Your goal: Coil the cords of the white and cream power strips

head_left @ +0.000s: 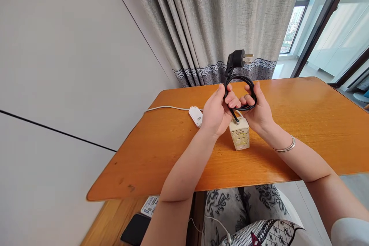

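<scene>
Your left hand (215, 109), half closed, grips the left side of one coil of black cord (241, 76) between thumb and curled fingers; your right hand (261, 109), likewise half closed, grips its right side. You have the coil raised above one wooden table (161, 142), where one cream socket block (241, 138) stands upright, the cord entering its top. One black plug (236, 59) rises above the coil, prongs toward your right. Left of the block lies one flat white device (196, 116), a white cable (167, 107) reaching it from the table's left edge. Beyond the table hangs a grey curtain (245, 15)
</scene>
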`<act>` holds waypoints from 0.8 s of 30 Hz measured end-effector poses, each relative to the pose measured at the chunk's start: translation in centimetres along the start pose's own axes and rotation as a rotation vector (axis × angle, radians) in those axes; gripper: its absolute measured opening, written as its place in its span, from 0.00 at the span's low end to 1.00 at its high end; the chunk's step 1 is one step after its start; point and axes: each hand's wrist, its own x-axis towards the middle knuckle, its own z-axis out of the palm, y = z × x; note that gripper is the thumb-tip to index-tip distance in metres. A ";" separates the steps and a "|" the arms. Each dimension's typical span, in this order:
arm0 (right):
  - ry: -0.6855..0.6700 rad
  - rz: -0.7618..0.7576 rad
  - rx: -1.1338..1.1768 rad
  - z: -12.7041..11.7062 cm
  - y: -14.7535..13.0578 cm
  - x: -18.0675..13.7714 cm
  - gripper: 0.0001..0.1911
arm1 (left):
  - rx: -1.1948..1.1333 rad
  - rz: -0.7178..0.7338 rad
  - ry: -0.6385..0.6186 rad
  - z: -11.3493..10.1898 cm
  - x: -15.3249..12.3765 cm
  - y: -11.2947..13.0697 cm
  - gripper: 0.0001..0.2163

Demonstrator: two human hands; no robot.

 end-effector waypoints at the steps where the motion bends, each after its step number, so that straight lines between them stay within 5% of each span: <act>1: -0.016 0.015 0.042 -0.1 -0.2 0.0 0.29 | -0.021 -0.026 -0.005 0.0 0.1 0.0 0.17; 5: -0.001 0.147 0.221 0.0 -1.8 -0.4 0.20 | -0.070 -0.112 -0.021 -0.2 0.0 0.3 0.18; 10: 0.122 0.268 0.309 0.5 -3.0 -0.6 0.21 | -0.069 -0.132 -0.078 -0.3 -0.4 0.3 0.15; 24: 0.106 0.161 0.101 0.8 -2.2 -0.7 0.32 | 0.126 -0.078 -0.066 -0.8 0.2 0.1 0.16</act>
